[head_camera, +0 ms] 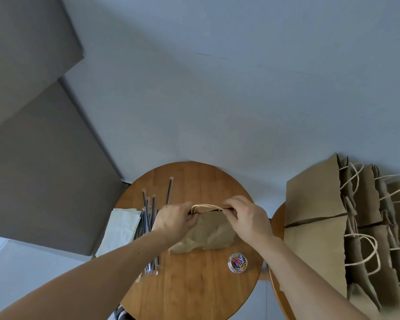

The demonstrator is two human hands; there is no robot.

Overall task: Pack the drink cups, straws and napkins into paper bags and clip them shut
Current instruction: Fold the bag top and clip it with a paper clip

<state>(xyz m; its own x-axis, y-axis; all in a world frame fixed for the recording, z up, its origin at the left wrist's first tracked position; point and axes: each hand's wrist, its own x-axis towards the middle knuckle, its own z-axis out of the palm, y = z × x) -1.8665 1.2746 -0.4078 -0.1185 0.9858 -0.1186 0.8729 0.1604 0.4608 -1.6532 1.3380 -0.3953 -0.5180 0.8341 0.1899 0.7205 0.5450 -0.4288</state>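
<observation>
Paper bag (208, 236) mid-table: plain kraft brown, creases reading as darker shading, handles (208, 206) pale cream twisted cord. Spare bags (314, 199) on the right: same kraft brown, same cream cord loops. Straws (148, 222): black, in clear wrappers. Napkins (120, 229): plain white, slightly grey-green in shade. Paper clips (238, 262): mixed red, green, blue, yellow and pink, in a clear tub (229, 267). Table (194, 292): warm orange-brown wood, grain running in long plank stripes; second table (276, 227) at right has the same tone. Wall (217, 88): flat pale blue-grey. Panels (32, 158) at left: flat taupe-grey, plain
</observation>
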